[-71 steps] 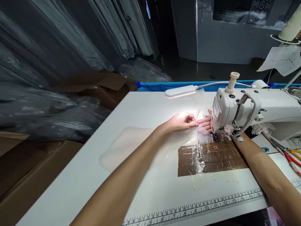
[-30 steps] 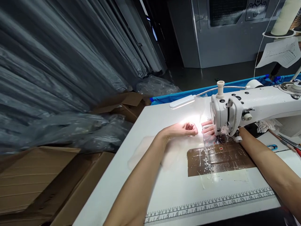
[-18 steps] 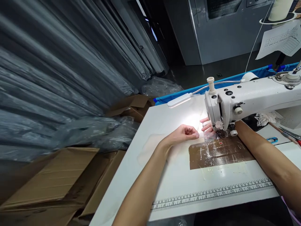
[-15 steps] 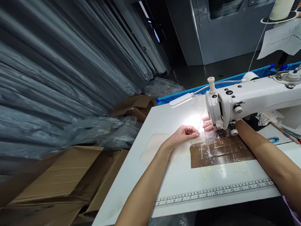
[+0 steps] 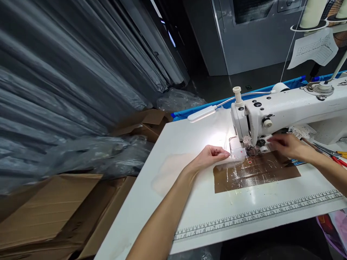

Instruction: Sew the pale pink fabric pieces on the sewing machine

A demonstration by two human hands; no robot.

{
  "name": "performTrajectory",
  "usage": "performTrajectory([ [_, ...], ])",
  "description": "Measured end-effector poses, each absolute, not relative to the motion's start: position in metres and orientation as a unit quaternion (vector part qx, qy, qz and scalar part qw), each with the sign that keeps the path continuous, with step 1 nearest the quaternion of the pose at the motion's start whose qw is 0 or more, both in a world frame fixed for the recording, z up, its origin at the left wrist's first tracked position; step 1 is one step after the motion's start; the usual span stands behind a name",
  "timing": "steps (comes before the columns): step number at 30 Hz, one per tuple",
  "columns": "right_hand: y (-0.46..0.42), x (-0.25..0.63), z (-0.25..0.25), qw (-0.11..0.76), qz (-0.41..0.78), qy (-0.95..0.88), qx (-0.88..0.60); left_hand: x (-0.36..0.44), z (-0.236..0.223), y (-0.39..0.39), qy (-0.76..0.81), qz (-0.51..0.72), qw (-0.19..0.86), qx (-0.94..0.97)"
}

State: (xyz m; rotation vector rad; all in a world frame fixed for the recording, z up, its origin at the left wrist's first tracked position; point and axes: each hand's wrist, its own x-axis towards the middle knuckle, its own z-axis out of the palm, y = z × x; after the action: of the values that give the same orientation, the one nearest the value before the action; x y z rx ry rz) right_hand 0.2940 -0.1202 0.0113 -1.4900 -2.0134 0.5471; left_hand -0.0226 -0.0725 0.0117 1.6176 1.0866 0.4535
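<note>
Left hand (image 5: pixel 213 155), centre of frame: closing finger and thumb together, pinching the edge of a pale cloth (image 5: pixel 169 171). Cloth: lying on the white bench (image 5: pixel 130 213), extending left behind the forearm. Right hand (image 5: pixel 291 147), right of centre: reaching under the arm of the sewing machine (image 5: pixel 292 104), blurring; cannot tell its grip. Lamp (image 5: pixel 202 114): shining above the left hand. Brown tape (image 5: pixel 255 175): covering the bench below the machine. Cardboard box (image 5: pixel 51 206): standing lower left.

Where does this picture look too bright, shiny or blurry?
All in the head view: the lamp washes out a patch of the white tabletop; streaky glare crosses the brown tape; the right hand looks slightly blurred; the grey curtain is dim.
</note>
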Motion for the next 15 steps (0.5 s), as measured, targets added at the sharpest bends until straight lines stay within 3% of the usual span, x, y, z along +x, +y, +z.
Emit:
performTrajectory([
  [5, -0.178, 0.340, -0.008, 0.203, 0.062, -0.833, -0.511, -0.011, 0.013, -0.085, 0.436, 0.200, 0.546, 0.687],
  [8, -0.188, 0.351, -0.022, 0.197, 0.004, -0.841, -0.504, -0.002, 0.012, -0.092, 0.423, 0.194, 0.566, 0.680],
  [12, -0.185, 0.335, -0.027, 0.232, -0.001, -0.833, -0.502, 0.009, 0.007, -0.099, 0.410, 0.176, 0.572, 0.689],
  [15, -0.186, 0.306, -0.022, 0.283, 0.095, -0.810, -0.504, 0.014, 0.001, -0.101, 0.406, 0.161, 0.568, 0.697],
])
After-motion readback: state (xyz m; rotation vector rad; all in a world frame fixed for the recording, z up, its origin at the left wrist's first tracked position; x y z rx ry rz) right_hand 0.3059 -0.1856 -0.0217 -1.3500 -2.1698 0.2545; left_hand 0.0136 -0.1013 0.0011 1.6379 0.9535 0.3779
